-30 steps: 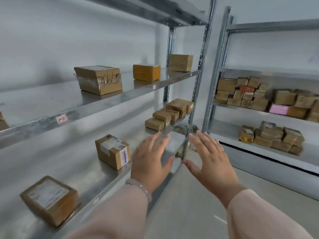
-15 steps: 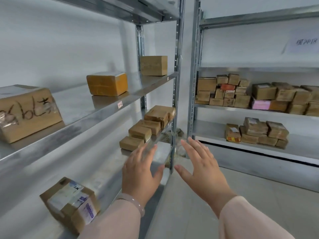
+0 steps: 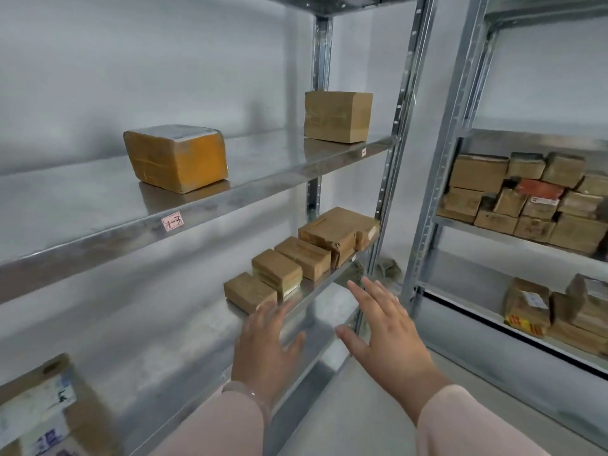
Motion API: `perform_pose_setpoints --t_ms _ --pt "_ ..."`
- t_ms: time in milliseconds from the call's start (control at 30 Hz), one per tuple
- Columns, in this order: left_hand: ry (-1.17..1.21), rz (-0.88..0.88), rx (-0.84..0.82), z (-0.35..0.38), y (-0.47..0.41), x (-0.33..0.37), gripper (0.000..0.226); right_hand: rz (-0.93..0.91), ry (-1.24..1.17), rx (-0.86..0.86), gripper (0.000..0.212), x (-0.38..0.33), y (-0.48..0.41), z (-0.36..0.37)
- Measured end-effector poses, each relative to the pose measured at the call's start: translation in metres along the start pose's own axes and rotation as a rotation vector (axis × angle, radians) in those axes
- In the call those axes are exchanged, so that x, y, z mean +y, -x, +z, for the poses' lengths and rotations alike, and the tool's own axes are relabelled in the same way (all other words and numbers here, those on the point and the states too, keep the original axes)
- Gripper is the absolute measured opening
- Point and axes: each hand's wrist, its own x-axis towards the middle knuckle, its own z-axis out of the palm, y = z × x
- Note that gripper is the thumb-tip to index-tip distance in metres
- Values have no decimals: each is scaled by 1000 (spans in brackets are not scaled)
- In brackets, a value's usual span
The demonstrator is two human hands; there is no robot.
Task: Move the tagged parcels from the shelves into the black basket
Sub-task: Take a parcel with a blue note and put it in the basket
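Hovering empty, fingers spread wide, the left hand [image 3: 266,347] and right hand [image 3: 388,337] could knock the tightly packed brown parcels [image 3: 279,271] off the shelf [image 3: 324,283] lip.

A parcel storeroom or small sorting depot. Two bare racks of galvanised steel shelving, the near grey metal rack [image 3: 269,166] and the far grey metal rack [image 3: 467,274], stand on slotted steel uprights [image 3: 399,133] against a plain white wall [image 3: 148,60], over a smooth grey floor [image 3: 362,422]. Brown tape-wrapped cardboard parcels [image 3: 526,205] are piled tightly on the far one. A brown carton with white printed shipping labels [image 3: 42,413] lies low on the near one, and a small pink handwritten slot tag [image 3: 172,221] marks a shelf edge
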Motion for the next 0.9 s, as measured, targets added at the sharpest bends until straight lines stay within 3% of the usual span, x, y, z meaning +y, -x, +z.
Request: perform_pose_setpoints --t_ms 267,433,567,733,900 --pt "50 -270 30 35 -47 -32 54 -56 -54 -207 69 32 -60 42" --pt "92 -480 15 65 -97 -55 60 -105 -43 -245 66 50 -114 61" --pt "89 -593 0 80 -143 -70 49 -106 -94 -266 65 58 -166 78" --pt "87 -738 22 91 -181 -85 70 -154 -115 -309 64 64 -216 95" --pt "20 -896 -58 109 -206 -108 77 -194 -148 -390 60 68 -244 114"
